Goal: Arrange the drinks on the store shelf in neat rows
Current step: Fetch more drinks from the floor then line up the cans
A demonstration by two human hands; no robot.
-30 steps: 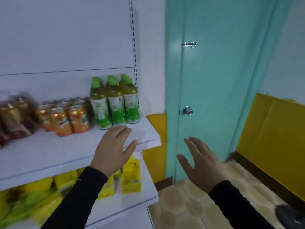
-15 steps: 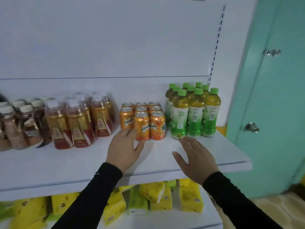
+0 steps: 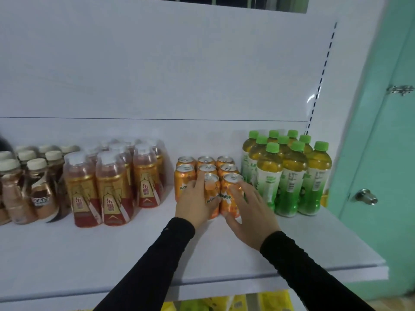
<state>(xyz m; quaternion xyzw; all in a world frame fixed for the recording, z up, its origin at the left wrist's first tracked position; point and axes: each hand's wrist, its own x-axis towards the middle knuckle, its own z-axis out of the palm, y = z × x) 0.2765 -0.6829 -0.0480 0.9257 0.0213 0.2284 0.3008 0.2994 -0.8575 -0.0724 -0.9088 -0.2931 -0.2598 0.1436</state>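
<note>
On the white shelf stand several orange soda cans in rows of three. My left hand grips the front middle can, fingers on its left side and thumb across its front. My right hand holds the front right can, fingers along its right side and thumb low at its base. Both cans stand upright on the shelf. Right of the cans is a block of green-capped tea bottles. To the left are red-and-gold bottles and brown coffee bottles.
The white back panel rises behind the drinks. A teal door with a knob stands just right of the shelf end. Yellow packs show on the shelf below. The front strip of the shelf is bare.
My view swung left from the door to the shelf. Both hands moved forward from the shelf front onto the two front orange cans.
</note>
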